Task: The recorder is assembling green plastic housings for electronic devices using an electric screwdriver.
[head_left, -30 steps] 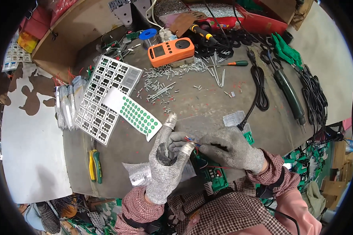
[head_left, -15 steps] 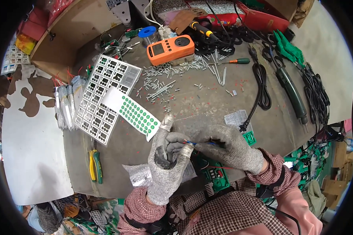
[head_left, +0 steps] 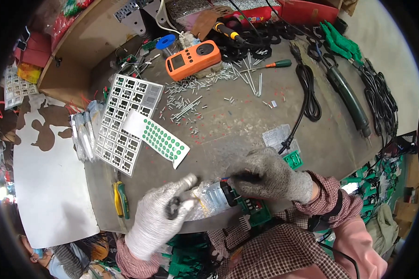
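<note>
Both hands wear grey knit gloves with dark, worn palms. My left hand [head_left: 160,216] is at the lower middle, fingers apart, nothing visible between them. Its fingertips are beside a crinkled clear plastic bag [head_left: 202,204], and I cannot tell whether they touch it. A clear, bluish plastic piece with a dark end [head_left: 216,196] lies over the bag. To the right, my right hand [head_left: 270,179] is closed, with a short bit of blue and red wire [head_left: 225,179] showing at its fingertips. Below it, a green housing with electronic parts [head_left: 257,214] sits at the table's near edge.
A sheet of green round stickers [head_left: 165,142] overlaps a printed label sheet [head_left: 125,116]. Farther back are loose metal pins [head_left: 186,100], an orange meter [head_left: 193,60] and a screwdriver [head_left: 279,63]. Pliers [head_left: 121,200] lie left; a coiled black cable [head_left: 307,93] and soldering iron [head_left: 347,100] lie right.
My left hand has let go of the wire and moved left and down, fingers opening. My right hand stays closed at nearly the same place. The clear plastic is now uncovered between them.
</note>
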A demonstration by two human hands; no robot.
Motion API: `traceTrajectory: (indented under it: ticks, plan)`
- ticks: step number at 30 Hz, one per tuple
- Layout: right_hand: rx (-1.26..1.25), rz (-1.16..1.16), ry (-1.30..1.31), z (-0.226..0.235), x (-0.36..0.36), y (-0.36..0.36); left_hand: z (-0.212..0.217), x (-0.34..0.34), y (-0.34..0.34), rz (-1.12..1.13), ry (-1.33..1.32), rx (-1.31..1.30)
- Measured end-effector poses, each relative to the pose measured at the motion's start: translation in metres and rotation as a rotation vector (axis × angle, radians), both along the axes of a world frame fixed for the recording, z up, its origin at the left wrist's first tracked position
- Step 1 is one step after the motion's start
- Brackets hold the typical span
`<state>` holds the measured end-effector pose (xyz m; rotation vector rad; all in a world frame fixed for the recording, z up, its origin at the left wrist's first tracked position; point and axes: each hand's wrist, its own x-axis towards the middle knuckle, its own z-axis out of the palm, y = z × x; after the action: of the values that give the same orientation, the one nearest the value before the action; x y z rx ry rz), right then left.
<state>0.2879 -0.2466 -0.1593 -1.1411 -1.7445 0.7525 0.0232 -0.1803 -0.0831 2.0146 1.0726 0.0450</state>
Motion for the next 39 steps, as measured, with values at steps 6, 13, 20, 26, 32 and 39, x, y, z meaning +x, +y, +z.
traceTrajectory:
  ticks: [6, 13, 20, 26, 32, 39]
  plan:
    - [-0.060, 0.042, 0.019, 0.010, 0.002, -0.003, 0.008, 0.059, -0.004, -0.509, 0.330, 0.772]
    - [-0.085, 0.006, -0.034, 0.012, 0.001, -0.004, -0.014, 0.051, 0.006, -0.122, -0.110, -0.016]
    - [-0.041, 0.021, 0.052, 0.009, 0.004, -0.003, -0.014, 0.058, 0.004, -0.309, -0.187, 0.481]
    - [-0.050, 0.053, 0.062, 0.010, 0.005, -0.003, 0.001, 0.057, 0.017, -0.777, -0.008, 1.160]
    - [-0.047, 0.032, 0.038, 0.007, 0.007, -0.003, -0.003, 0.061, 0.003, 0.057, -0.060, -0.333]
    - [-0.116, 0.021, 0.092, 0.011, 0.004, -0.004, -0.022, 0.058, -0.007, 0.013, -0.243, -0.058]
